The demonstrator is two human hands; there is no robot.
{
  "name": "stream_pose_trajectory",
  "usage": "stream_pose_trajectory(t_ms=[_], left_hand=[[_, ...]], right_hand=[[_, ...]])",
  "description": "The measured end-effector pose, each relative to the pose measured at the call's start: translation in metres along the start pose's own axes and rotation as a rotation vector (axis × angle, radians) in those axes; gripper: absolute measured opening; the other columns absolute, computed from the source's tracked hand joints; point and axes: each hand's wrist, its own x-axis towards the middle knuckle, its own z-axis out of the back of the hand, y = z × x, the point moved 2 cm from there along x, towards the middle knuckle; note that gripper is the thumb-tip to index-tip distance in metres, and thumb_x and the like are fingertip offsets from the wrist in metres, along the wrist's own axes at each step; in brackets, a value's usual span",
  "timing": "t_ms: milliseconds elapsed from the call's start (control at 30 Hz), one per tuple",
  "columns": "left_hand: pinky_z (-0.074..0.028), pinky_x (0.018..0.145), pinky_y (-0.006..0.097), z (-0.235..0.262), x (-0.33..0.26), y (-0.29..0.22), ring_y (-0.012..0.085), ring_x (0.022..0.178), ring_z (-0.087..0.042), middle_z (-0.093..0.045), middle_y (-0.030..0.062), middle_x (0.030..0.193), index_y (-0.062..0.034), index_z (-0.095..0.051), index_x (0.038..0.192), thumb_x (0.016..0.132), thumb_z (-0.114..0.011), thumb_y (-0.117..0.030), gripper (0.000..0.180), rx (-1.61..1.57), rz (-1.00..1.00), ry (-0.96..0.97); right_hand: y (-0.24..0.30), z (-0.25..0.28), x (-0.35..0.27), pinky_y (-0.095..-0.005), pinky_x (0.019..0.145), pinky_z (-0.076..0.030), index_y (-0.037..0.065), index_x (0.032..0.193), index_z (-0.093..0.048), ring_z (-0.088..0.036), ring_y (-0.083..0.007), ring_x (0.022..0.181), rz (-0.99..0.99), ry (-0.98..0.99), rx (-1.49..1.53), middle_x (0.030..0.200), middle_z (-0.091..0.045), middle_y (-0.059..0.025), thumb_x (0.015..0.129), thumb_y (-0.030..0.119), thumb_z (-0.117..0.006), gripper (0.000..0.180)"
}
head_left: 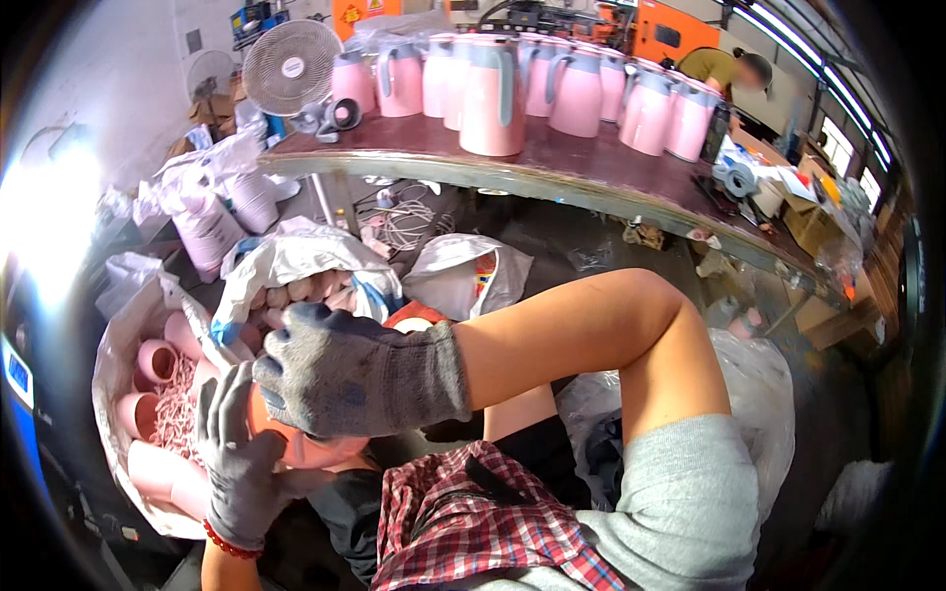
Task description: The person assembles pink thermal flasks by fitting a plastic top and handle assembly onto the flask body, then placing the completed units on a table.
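Observation:
Both hands wear grey work gloves and meet over my lap at the left. My left hand, with a red bead bracelet at its wrist, grips a rounded pink plastic piece, its fingers up one side and its thumb beneath. Much of this piece is hidden by the gloves, so its full shape cannot be told. Across its top lies my right hand, fingers curled; what they close on is hidden. Beside my left hand stands a white sack holding pink cups and pink plastic shavings.
A second white sack holds pink pieces, with another white bag near it. On the long table stand several pink jugs with grey handles. A fan stands at its left end; a person is behind its right.

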Motion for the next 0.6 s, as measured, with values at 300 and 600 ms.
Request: stream_pose_trajectory(t_ms=[300, 600], left_hand=[[-0.035, 0.094, 0.057, -0.011, 0.004, -0.006, 0.0361, 0.112, -0.051, -0.057, 0.0127, 0.117, -0.0135, -0.069, 0.092, 0.052, -0.072, -0.067, 0.067, -0.183, 0.019, 0.036], [-0.048, 0.078, 0.047, -0.019, -0.054, 0.014, 0.0284, 0.060, -0.053, -0.048, 0.0055, 0.066, -0.0092, -0.053, 0.062, 0.068, -0.072, -0.061, 0.055, -0.352, -0.126, -0.145]], right_hand=[[-0.008, 0.023, -0.012, -0.0375, 0.067, -0.048, 0.007, 0.093, -0.061, -0.059, -0.0277, 0.080, -0.089, 0.049, 1.013, 0.092, -0.057, -0.0116, 0.084, 0.026, -0.063, 0.021], [-0.027, -0.005, -0.027, -0.0359, 0.057, -0.047, 0.006, 0.089, -0.064, -0.062, -0.0226, 0.065, 0.154, 0.430, 0.607, 0.074, -0.063, -0.0076, 0.081, 0.024, -0.066, 0.019]])
